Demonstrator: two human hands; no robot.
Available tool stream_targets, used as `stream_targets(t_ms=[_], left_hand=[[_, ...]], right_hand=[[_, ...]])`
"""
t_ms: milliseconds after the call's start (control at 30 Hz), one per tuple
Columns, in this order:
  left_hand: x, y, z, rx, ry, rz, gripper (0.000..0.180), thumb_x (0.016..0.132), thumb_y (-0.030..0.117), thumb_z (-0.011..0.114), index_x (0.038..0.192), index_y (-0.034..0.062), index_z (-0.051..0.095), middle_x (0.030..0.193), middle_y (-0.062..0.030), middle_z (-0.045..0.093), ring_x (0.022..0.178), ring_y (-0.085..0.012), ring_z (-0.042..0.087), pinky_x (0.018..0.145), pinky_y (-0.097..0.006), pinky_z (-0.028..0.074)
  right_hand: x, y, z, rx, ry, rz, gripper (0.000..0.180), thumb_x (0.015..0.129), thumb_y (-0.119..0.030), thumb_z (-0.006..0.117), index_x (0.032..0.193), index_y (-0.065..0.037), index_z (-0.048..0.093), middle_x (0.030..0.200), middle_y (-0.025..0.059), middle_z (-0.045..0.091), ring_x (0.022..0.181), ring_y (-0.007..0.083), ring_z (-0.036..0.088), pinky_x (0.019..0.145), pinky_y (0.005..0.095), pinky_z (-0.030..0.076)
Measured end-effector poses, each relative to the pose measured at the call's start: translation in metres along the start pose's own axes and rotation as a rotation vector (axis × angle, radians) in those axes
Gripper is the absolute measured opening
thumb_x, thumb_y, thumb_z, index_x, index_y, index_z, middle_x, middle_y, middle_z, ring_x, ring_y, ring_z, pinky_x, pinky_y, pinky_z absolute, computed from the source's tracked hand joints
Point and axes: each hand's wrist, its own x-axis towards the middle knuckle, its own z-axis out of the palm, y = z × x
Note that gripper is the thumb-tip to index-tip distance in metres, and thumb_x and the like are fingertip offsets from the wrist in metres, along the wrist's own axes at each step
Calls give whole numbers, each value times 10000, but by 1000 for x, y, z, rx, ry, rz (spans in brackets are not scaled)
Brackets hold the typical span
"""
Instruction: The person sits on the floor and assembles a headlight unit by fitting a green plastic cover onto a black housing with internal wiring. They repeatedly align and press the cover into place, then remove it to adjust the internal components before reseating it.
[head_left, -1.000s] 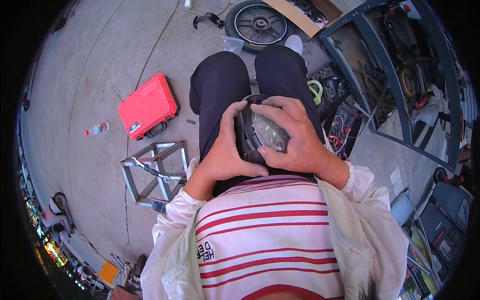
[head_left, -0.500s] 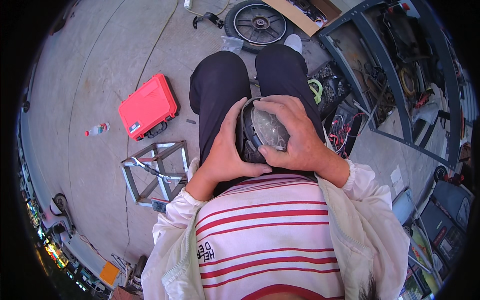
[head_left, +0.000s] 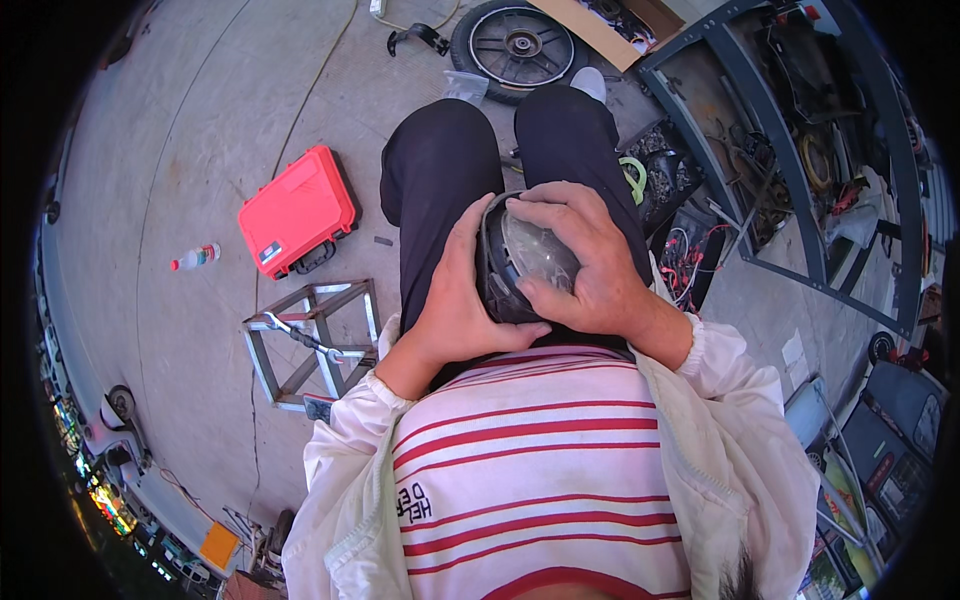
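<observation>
A round lamp (head_left: 538,254) with a scuffed clear cover and a black rim rests over my lap, between my thighs. Around its left side curls my left hand (head_left: 455,305), the thumb stretched below the lamp's near edge. On the opposite side my right hand (head_left: 608,278) grips it, with fingers over the top of the cover and the thumb across the lower part. Both hands are closed on the lamp. Its underside and back are hidden.
To the left lie a red hard case (head_left: 298,212), a plastic bottle (head_left: 196,257) and a metal frame (head_left: 262,362) with a wrench (head_left: 304,338) across it. Ahead is a spoked-rim wheel (head_left: 522,45). A dark metal rack (head_left: 800,190) with parts stands at right, near tangled wires (head_left: 684,262).
My right thumb has shifted slightly on the cover and the lamp has tilted a little. Both hands keep their grip.
</observation>
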Motion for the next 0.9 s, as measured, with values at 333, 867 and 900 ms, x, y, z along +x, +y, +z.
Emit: stream_targets(t_ms=[333,867,900], left_hand=[[-12,-32,-29,-1044,244,-136,1139,640,547,862,1485,-3,334,1407,-212,517,1268,-320,554,1085,-461,443],[-8,-16,-25,-797,270,-165,1362,558,642,881,1523,-39,203,1466,-175,432,1328,-263,476,1117,-403,380],[-5,-12,-26,-776,258,-164,1379,549,642,885,1526,-41,192,1466,-174,427,1332,-260,469,1120,-397,371]], right_hand=[[4,3,8,498,-35,348,1191,705,-471,864,1556,-31,156,1429,201,443,1333,310,443,1139,436,309],[13,-16,16,108,-47,199,1250,657,-465,864,1518,63,127,1445,303,383,1345,449,398,1132,458,321],[13,-14,16,138,-49,202,1248,649,-456,868,1522,50,133,1439,296,394,1339,445,406,1127,458,325]])
